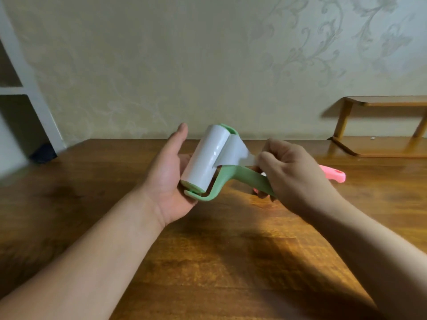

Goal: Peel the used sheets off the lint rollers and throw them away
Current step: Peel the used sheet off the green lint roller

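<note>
A green lint roller with a white roll of sheets is held above the wooden table. My left hand cups the roll from the left, palm up, fingers behind it. My right hand pinches the loose end of a white sheet that is partly lifted off the roll, and covers the green handle's end. A pink lint roller's handle lies on the table behind my right hand; the remainder of it is hidden.
A small wooden shelf stand sits at the table's back right against the patterned wall. A white shelving unit stands at the left. No bin is in view.
</note>
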Available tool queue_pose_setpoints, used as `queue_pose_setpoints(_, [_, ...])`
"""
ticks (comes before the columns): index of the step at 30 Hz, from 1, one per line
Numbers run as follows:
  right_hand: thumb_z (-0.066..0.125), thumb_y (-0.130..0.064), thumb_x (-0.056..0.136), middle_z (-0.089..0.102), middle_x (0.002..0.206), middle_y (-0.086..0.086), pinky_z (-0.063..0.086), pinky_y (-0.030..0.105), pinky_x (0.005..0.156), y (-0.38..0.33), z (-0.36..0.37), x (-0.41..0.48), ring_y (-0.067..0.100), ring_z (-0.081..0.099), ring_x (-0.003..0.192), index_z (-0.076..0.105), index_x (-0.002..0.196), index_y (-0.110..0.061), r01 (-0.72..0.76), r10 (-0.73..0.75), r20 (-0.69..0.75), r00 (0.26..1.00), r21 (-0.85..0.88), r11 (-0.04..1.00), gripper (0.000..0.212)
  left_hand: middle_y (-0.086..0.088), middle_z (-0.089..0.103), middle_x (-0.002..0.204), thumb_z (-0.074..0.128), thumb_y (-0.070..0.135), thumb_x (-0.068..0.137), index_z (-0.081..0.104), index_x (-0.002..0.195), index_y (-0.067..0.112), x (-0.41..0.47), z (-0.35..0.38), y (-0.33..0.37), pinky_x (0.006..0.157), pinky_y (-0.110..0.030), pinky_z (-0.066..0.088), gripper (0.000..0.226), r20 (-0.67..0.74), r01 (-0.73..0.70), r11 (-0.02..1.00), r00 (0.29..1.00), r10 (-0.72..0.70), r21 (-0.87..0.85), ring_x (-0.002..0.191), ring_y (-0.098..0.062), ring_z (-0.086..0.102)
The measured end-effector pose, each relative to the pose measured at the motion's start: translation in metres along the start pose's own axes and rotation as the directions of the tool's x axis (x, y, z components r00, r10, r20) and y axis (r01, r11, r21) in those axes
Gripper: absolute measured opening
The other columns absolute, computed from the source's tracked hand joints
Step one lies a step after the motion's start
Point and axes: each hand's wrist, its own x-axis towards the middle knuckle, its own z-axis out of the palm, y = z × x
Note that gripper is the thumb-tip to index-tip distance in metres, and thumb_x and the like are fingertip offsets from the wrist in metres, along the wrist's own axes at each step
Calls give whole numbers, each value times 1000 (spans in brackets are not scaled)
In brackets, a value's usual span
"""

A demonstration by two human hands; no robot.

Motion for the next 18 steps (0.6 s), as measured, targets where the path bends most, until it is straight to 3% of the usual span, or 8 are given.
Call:
queue_pose_setpoints(2, [57,-21,105,75,75,16,48,23,38,2,2,0,16,71,50,62,88,-4,10,-17,-93,996,-77,997,24,-27,78,130,65,67,101,78,131,-5,0,1,-4,109,-49,60,79,21,-48,988,998,51,-144,119,-39,79])
queue_pose_setpoints(5, [56,-20,105,70,73,20,41,21,34,2,-3,3,17,68,45,60,88,-3,-9,-7,-199,980,-78,997,24,-35,70,142,57,45,106,72,135,-6,0,7,-14,113,-59,55,61,149,-97,953,978,145,-286,134,-47,70])
queue_pose_setpoints(8, [56,-22,105,72,77,22,45,26,38,1,-7,5,31,72,58,64,91,-2,-21,3,-249,968,-67,998,24,-27,59,161,65,57,99,60,157,4,3,14,-26,128,-60,38,78,360,-175,972,906,220,-154,155,-44,50])
queue_pose_setpoints(11, [57,-23,106,73,77,22,44,23,36,0,-7,5,36,73,62,65,92,-4,-33,28,-257,966,-15,999,25,-23,53,167,86,57,84,57,160,12,6,23,-35,132,-59,32,93,449,-252,964,854,263,-87,160,-40,44])
queue_pose_setpoints(13, [57,-20,106,72,73,22,40,19,34,-2,-6,3,25,67,47,64,91,-2,-22,32,-260,965,40,999,25,-21,56,165,87,47,88,65,154,17,6,25,-41,125,-53,44,76,470,-243,967,846,250,-77,155,-35,52])
queue_pose_setpoints(15, [58,-19,106,71,70,21,44,21,37,-4,-2,-1,20,68,46,62,89,-1,1,21,-238,971,94,996,25,-18,67,154,84,42,91,69,148,20,4,28,-47,107,-45,61,63,405,-264,964,885,229,31,137,-28,67])
queue_pose_setpoints(18, [62,-21,104,68,71,14,47,24,43,-5,10,-7,14,63,52,62,83,-6,66,-53,-197,979,62,996,26,-7,83,126,81,47,93,82,121,30,5,28,-54,88,-36,61,33,203,-349,893,932,299,284,112,-19,80])
